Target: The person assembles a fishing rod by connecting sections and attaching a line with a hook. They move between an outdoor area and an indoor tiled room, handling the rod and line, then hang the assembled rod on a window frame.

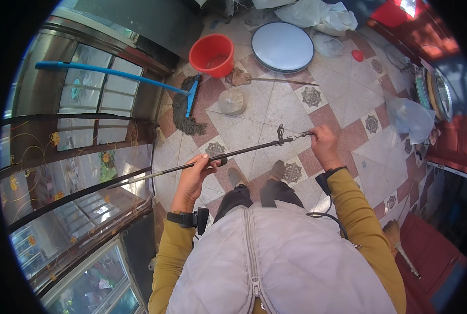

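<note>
- Holding a thin dark rod (212, 158) level across the body: left hand (198, 170) wrapped around mid-shaft, right hand (321, 141) pinching the wire hook end at 2 o'clock.
- Judgement: steady the shaft with the left, work the tip with the right.
- Mop (187, 107) and red bucket (211, 54) at 11–12 o'clock, round white lid (282, 46) at 12, plastic bag (413, 119) at 3; the glass door (81, 172) close at 9 could catch the rod's far end.

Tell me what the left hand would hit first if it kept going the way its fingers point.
The left hand, gripping the thin dark rod, points up and away. Past the rod, probably bare tiled floor, then the small sack; depth is unclear.
</note>
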`<state>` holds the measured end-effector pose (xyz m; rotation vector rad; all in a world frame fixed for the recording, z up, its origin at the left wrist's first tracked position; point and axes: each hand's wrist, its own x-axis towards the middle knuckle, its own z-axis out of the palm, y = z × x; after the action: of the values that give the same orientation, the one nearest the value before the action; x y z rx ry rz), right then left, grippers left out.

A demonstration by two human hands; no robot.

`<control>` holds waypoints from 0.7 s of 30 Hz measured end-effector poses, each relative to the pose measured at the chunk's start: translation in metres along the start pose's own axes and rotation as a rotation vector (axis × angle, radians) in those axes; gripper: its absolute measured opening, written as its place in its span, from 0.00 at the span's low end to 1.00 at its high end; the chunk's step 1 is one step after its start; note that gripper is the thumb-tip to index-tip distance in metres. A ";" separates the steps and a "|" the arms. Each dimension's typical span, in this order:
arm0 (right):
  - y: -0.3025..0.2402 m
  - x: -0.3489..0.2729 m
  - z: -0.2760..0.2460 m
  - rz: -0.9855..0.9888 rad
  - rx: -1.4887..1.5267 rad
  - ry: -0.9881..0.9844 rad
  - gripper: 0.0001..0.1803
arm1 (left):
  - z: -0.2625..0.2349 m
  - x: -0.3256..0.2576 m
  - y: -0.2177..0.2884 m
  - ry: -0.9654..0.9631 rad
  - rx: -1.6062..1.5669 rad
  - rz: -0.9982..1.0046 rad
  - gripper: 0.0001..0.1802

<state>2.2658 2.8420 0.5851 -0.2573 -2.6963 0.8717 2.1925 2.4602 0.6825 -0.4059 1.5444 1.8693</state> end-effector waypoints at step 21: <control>-0.074 0.107 0.251 -0.013 -0.070 -0.374 0.05 | -0.215 0.117 -0.043 0.338 -0.360 -0.092 0.11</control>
<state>2.0760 2.6742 0.4593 -0.0975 -3.0718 0.8997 2.0987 2.2930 0.5239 -0.9827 1.3603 2.0853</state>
